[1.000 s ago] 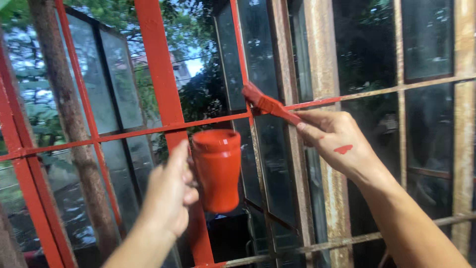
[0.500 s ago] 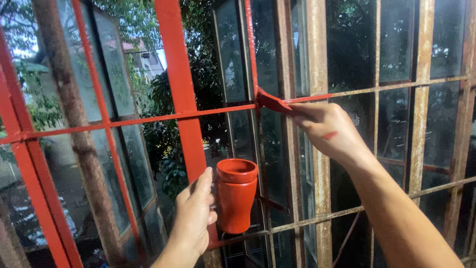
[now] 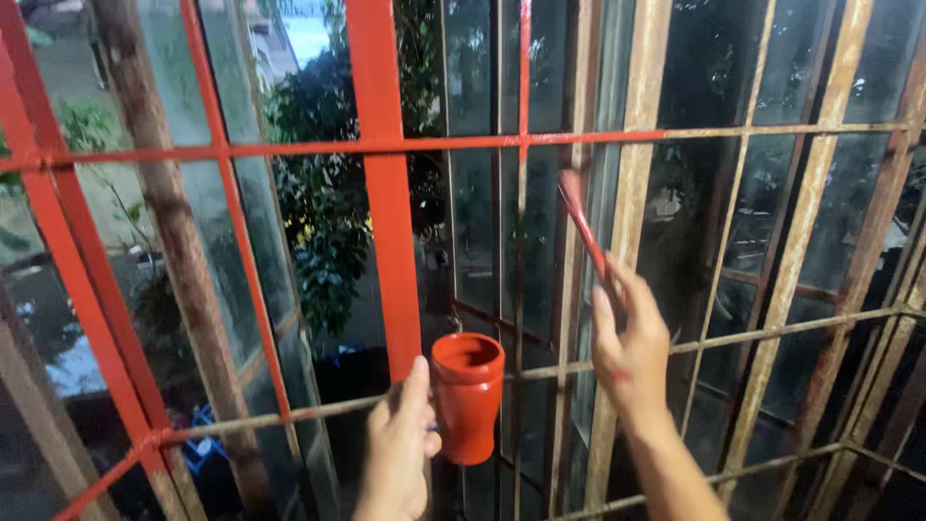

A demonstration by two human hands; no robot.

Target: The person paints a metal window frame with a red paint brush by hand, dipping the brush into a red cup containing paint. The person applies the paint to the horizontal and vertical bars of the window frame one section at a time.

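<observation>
My left hand [image 3: 400, 449] grips an orange-red cup [image 3: 467, 396] by its side, low in the middle of the view, its mouth facing up. My right hand [image 3: 629, 342] holds a paintbrush [image 3: 581, 224] with red bristles, pointed up and slightly left, off the bars. Both hands are in front of a metal window grille [image 3: 386, 145]. Its left bars and top crossbar are painted red. The bars to the right [image 3: 791, 251] are rusty and bare.
Behind the grille are glass window panes [image 3: 473, 212], partly swung open. Dark leafy plants [image 3: 323, 222] and a weathered post [image 3: 183, 251] stand outside on the left. A lower rusty crossbar [image 3: 733, 338] runs past my right hand.
The view has tilted down, so the red crossbar now sits higher. My right hand lifted the brush off the crossbar and lowered it, turning the brush upright. The cup stays low.
</observation>
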